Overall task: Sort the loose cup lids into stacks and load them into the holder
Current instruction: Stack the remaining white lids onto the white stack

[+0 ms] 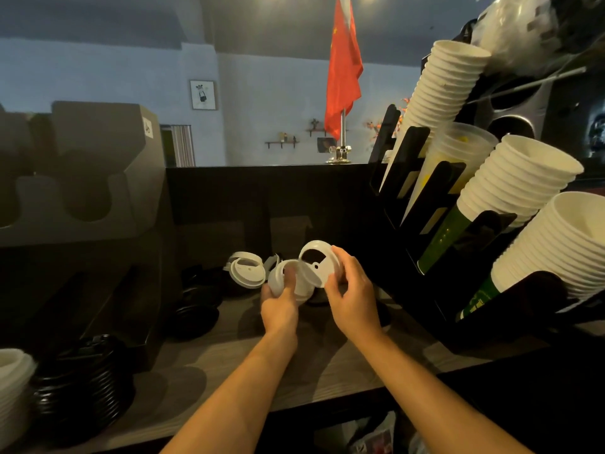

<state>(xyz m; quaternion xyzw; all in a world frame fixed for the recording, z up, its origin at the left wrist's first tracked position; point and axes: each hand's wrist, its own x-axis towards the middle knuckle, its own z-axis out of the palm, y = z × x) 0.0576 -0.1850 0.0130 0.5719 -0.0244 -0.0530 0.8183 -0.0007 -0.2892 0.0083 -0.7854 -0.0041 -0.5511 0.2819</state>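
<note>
My left hand (280,306) grips a small stack of white cup lids (288,278) above the wooden counter, thumb pressed on its top. My right hand (352,290) pinches a single white lid (319,262) by its rim, tilted on edge right beside the stack. Another white lid (246,273) lies loose on the counter just left of my hands. Black lids (194,309) sit in loose piles further left. A dark lid holder (98,290) with slanted slots stands at the left; a black lid stack (80,385) and a white lid stack (13,385) show at its near end.
A black cup rack (425,224) on the right holds slanted stacks of white paper cups (520,181) and clear plastic cups (458,149). A grey cardboard box (82,178) sits on top of the holder at left. A black partition (262,191) backs the wooden counter (229,365).
</note>
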